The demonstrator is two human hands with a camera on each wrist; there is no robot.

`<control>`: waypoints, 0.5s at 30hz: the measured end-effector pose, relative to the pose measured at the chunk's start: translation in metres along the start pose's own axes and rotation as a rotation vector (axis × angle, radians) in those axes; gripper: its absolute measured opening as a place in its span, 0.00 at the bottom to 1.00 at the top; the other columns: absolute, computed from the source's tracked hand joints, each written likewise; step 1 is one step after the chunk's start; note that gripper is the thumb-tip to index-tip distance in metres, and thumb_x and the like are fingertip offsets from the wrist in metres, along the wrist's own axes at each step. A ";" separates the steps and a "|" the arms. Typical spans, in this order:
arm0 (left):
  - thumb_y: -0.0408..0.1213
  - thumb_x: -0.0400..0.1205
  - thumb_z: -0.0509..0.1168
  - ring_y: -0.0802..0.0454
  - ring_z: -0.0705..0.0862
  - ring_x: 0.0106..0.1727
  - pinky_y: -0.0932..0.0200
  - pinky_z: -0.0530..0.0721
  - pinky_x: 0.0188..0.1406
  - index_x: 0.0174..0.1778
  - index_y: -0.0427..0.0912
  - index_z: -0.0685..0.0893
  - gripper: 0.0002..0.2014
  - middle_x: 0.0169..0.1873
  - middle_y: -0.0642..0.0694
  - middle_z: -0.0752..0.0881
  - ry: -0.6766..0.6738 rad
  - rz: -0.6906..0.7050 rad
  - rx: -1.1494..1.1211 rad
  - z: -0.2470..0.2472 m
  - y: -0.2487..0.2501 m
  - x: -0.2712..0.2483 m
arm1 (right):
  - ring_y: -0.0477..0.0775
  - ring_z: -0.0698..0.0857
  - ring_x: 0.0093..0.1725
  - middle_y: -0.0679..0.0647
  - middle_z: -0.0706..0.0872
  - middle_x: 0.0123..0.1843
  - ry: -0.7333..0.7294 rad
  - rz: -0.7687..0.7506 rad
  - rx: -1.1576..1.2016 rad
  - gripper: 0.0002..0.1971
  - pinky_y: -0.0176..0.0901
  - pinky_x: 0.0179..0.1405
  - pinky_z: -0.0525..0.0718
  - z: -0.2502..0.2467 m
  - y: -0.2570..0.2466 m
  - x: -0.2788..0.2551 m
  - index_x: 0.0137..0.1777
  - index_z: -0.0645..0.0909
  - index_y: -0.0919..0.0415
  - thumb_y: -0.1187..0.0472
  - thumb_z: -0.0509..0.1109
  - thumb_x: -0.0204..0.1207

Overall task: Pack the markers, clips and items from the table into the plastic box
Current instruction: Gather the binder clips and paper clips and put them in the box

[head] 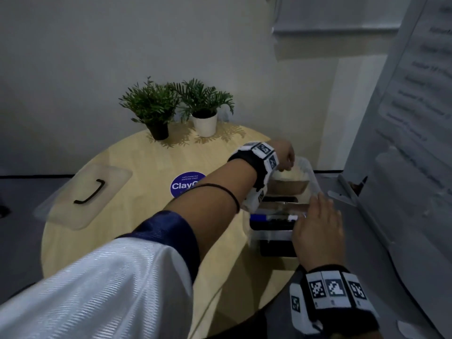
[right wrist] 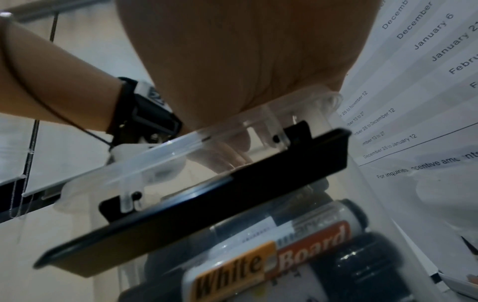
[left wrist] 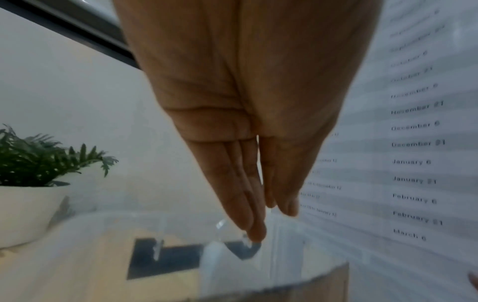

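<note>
Clear plastic box (head: 310,174) runs lengthwise away from viewer; left hand (head: 285,155) straight-fingered inside, right hand (head: 318,231) flat on it.

Round sticker (head: 187,184) on the table, centre of the head view: "Clay…", white on purple, cut off by the forearm; the small line above it is too small to read.
Marker label (right wrist: 271,263), lower middle of the right wrist view: "White Board", with "marker" on the barrel above.
Printed sheet (left wrist: 413,143), right side of the left wrist view: "October 21", "November 21", "December 6", "December 21", "January 6", "January 21", "February 6", "February 21", "March 6".
Same sheet, right of the right wrist view: "December 28 to January 12", "For inquiries".
</note>
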State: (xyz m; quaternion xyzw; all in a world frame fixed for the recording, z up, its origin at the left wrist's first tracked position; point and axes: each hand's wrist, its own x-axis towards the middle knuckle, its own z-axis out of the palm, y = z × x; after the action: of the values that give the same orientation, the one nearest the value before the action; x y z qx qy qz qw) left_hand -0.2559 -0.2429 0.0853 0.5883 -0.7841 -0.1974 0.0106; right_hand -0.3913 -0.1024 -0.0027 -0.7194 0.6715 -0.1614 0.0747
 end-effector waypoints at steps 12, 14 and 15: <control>0.45 0.80 0.67 0.45 0.86 0.54 0.57 0.80 0.51 0.52 0.46 0.88 0.10 0.53 0.45 0.89 -0.018 -0.474 0.020 0.066 -0.169 -0.227 | 0.53 0.74 0.68 0.54 0.76 0.67 0.136 -0.491 0.404 0.19 0.38 0.69 0.69 -0.001 -0.088 -0.041 0.68 0.75 0.60 0.68 0.66 0.76; 0.50 0.78 0.68 0.45 0.85 0.54 0.59 0.77 0.46 0.51 0.47 0.87 0.12 0.53 0.46 0.88 -0.166 -0.590 0.024 0.097 -0.177 -0.250 | 0.51 0.75 0.65 0.50 0.75 0.65 -0.076 -0.584 0.368 0.18 0.41 0.63 0.77 0.019 -0.119 -0.052 0.67 0.74 0.58 0.60 0.67 0.78; 0.51 0.76 0.70 0.46 0.85 0.52 0.60 0.76 0.44 0.49 0.48 0.87 0.12 0.51 0.46 0.88 -0.203 -0.620 0.006 0.110 -0.176 -0.258 | 0.50 0.73 0.68 0.49 0.73 0.69 -0.214 -0.587 0.310 0.22 0.43 0.63 0.78 0.033 -0.131 -0.054 0.71 0.71 0.56 0.55 0.67 0.78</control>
State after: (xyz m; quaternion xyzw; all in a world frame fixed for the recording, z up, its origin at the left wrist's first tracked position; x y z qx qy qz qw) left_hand -0.0424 -0.0112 -0.0166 0.7763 -0.5654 -0.2466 -0.1302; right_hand -0.2593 -0.0411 0.0016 -0.8747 0.3919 -0.1999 0.2034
